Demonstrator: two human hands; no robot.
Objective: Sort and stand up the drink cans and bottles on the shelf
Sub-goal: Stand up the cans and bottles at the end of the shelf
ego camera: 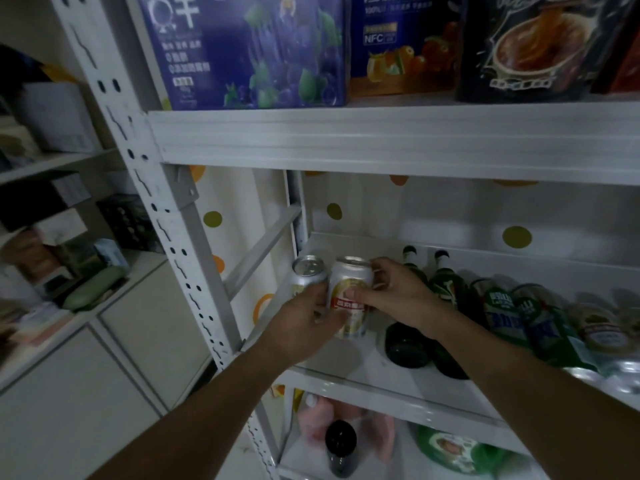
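Observation:
A silver can with a red and gold label (349, 289) stands upright at the left end of the white shelf (381, 386). My left hand (301, 323) grips its lower left side and my right hand (394, 292) holds its upper right side, thumb on the label. A second silver can (306, 273) stands just left of it, touching. Two dark green bottles (446, 282) lie on their sides to the right, partly hidden by my right wrist. Further right lie green-labelled bottles (502, 313) and more cans (599, 327).
A white perforated upright post (180, 244) borders the shelf on the left. Blue and dark boxes (249, 50) fill the shelf above. The shelf below holds a dark bottle (341, 445), pink packets and a green bottle (450, 448). Cluttered counters lie at far left.

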